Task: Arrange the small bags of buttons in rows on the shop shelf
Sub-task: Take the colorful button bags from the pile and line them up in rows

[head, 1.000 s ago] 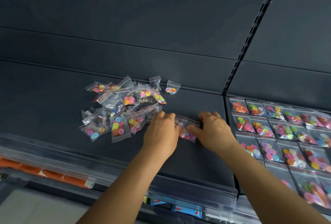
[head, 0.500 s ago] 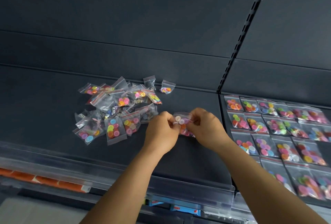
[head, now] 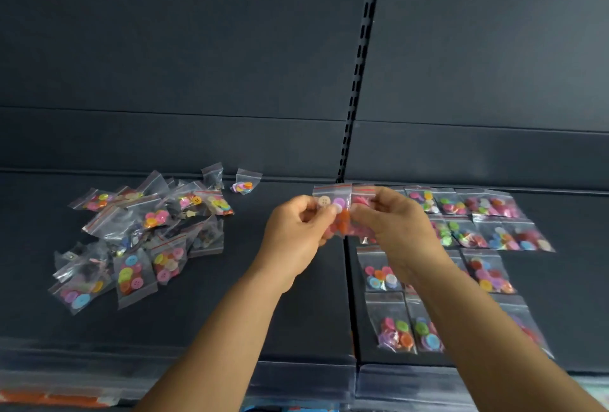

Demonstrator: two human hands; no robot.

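Small clear zip bags of coloured buttons (head: 333, 210) were pinched above dark shelf (head: 296, 312) by left hand (head: 293, 233) and right hand (head: 395, 230); no legible writing.

There are no words, numbers or signs to read here. The small clear plastic bags of coloured buttons (head: 331, 210) have a plain red strip at the top with no writing. The blurry orange strip (head: 56, 398) on the near left edge of the dark shelf (head: 296, 312) is too fuzzy to read.
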